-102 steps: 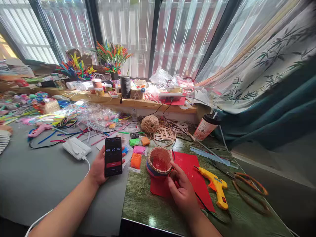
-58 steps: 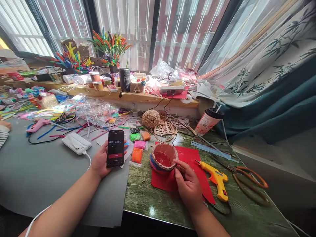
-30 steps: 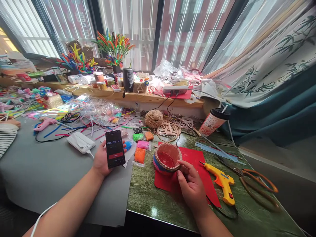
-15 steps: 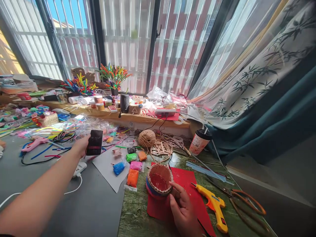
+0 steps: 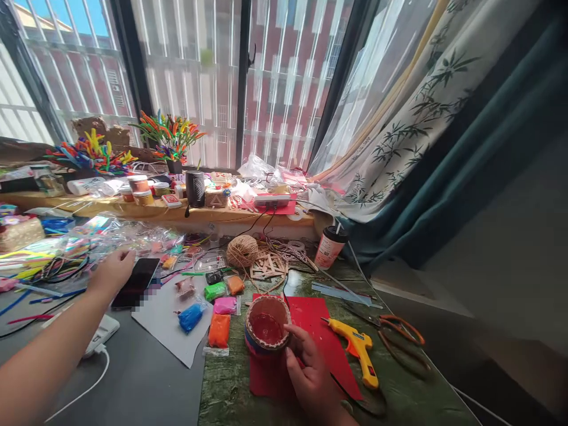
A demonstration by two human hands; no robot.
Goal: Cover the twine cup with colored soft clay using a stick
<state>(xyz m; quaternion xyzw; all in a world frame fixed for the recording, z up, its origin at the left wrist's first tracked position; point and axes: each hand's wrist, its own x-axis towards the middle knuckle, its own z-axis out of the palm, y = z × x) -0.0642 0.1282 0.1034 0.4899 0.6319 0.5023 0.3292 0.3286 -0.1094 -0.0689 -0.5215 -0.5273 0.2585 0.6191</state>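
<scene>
1. The left hand (image 5: 110,273) is found at about 9 o'clock, arm stretched forward over the grey surface (image 5: 146,384); its fingers are loosely spread and laid against the left edge of a dark phone (image 5: 135,282); a closed grasp is not shown; whether the phone lies flat on the surface cannot be told.
2. The right hand (image 5: 310,378) is found at about 6 o'clock; thumb and forefinger are pinched on the near right rim of a small woven basket (image 5: 266,324); the remaining fingers are curled.
3. The basket is seen upright on a red sheet (image 5: 331,349), which lies on the green tabletop (image 5: 226,390); its inside is red, its rim light brown.
4. A yellow glue gun (image 5: 357,349) lies just beside the red sheet at 3 o'clock of the basket; scissors with brown handles (image 5: 399,340) lie further out in the same direction.
5. Small bags of coloured clay (image 5: 219,329) are noted at 9 to 11 o'clock of the basket, partly on a white paper sheet (image 5: 160,322).
6. A ball of twine (image 5: 242,251) stands at 12 o'clock of the basket; a lidded cup (image 5: 329,247) stands at 1 o'clock.
7. A white power bank (image 5: 102,332) with cable lies under the left forearm.
</scene>
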